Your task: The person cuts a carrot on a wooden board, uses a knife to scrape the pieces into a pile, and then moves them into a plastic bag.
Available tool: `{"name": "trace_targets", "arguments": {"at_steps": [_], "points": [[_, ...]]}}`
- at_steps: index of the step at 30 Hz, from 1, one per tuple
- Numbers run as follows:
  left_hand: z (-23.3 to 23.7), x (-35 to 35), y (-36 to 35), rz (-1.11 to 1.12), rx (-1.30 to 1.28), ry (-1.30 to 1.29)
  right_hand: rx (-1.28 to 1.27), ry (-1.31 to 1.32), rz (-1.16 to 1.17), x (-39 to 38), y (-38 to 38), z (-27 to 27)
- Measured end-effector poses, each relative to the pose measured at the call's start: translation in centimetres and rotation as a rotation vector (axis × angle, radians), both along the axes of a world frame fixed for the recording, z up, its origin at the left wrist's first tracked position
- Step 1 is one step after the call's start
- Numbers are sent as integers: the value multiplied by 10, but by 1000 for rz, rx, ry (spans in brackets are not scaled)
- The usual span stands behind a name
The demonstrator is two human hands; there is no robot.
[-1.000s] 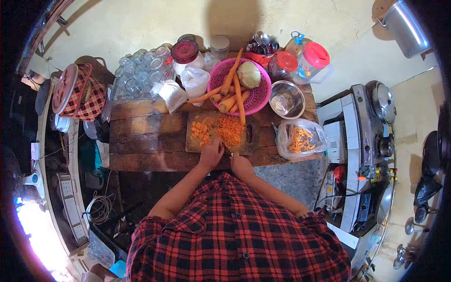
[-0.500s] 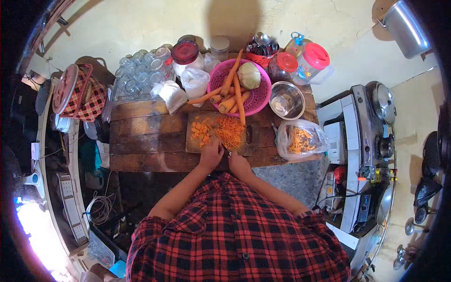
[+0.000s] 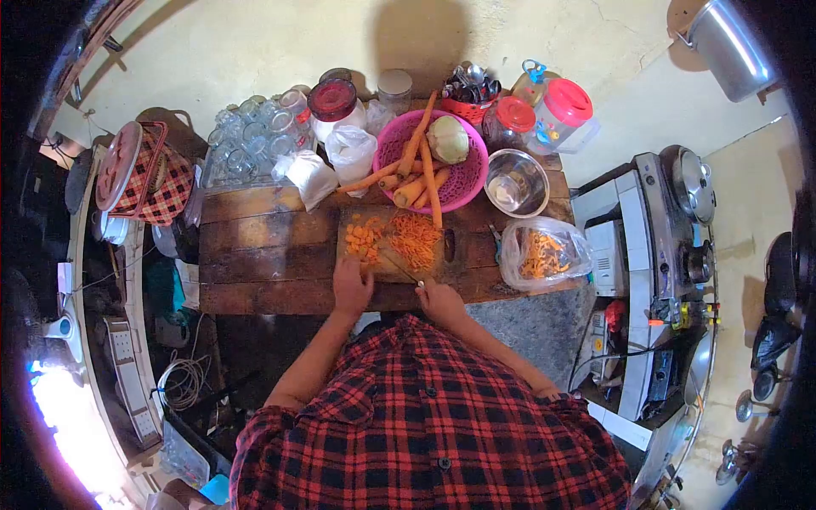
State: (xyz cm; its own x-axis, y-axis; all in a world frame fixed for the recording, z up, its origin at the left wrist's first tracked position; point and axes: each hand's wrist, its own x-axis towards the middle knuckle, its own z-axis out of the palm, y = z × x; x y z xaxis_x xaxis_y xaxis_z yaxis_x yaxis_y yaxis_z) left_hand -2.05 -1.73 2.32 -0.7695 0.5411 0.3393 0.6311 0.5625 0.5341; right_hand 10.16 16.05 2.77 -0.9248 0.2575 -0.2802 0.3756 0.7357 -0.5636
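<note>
My right hand (image 3: pixel 440 301) is closed around the handle of a knife (image 3: pixel 401 266), whose blade points up and left over the wooden cutting board (image 3: pixel 382 274). My left hand (image 3: pixel 351 287) rests at the board's lower left, fingers stretched toward a small heap of carrot slices (image 3: pixel 364 236); nothing shows in it. Thin carrot strips (image 3: pixel 414 242) form a larger pile on the board's right half, beyond the blade. Just behind the board, a pink basket (image 3: pixel 478 174) holds whole carrots (image 3: pixel 410 193) and a pale green round vegetable (image 3: pixel 448 139).
A steel bowl (image 3: pixel 541 180) and a clear plastic bag of cut carrot (image 3: pixel 544 255) stand right of the board. White plastic bags (image 3: pixel 308 177), a tray of glass jars (image 3: pixel 255 140) and red-lidded containers (image 3: pixel 333 100) line the table's back. A stove (image 3: pixel 659 221) is farther right.
My left hand has moved left, away from the carrot strips and the knife, to the board's left side. The knife blade now shows lying between the two carrot piles.
</note>
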Motion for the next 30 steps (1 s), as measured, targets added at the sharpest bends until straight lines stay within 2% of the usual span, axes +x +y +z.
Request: {"name": "trace_targets", "arguments": {"at_steps": [2,5,9,11,15,21,24,26,30], "points": [[-6,-10,-8,156,62,-52,16,30,59,5,-1,-3],[-9,-22,-9,196,82,0,8,-48,-28,7,-3,-2],[-5,-38,-1,102,31,-20,10,-27,-84,6,0,0],[-7,-41,2,69,-152,0,39,-12,-72,6,2,-1],[4,-40,5,86,-182,62,12,-14,-65,6,3,2],[7,-34,3,124,-86,-14,35,-16,-32,7,1,0],[-2,-21,15,23,-21,-1,-13,-2,-84,9,2,-4],[-16,-10,27,-122,9,-129,-11,-20,-109,8,3,-3],[-16,0,36,-234,45,-50,7,-18,-106,11,4,-7]]}}
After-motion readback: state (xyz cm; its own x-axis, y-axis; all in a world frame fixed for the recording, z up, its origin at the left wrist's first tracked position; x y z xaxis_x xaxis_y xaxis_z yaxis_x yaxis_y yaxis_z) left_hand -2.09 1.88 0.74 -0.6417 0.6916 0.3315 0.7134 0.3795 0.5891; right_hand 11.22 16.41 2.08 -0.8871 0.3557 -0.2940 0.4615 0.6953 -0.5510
